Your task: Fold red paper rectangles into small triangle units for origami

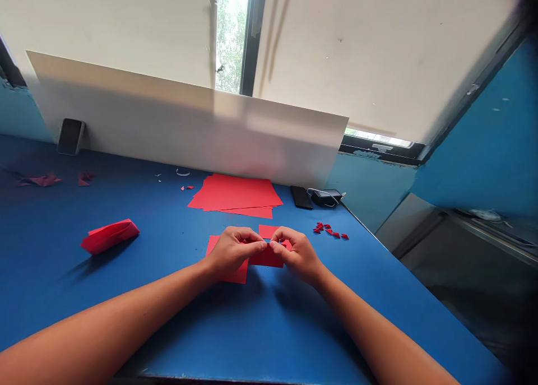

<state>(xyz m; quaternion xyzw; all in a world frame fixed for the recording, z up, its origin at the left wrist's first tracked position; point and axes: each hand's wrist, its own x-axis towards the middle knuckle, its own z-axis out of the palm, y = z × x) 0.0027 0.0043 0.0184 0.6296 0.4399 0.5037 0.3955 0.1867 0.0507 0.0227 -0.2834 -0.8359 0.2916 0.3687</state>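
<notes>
Head view: left hand (230,252) and right hand (295,255) both grasp a red paper piece (266,256), pinching it together over a blue table (42,250).

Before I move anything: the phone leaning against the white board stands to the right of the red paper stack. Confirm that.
Wrong side: the phone leaning against the white board stands to the left of the red paper stack, as the head view shows.
</notes>
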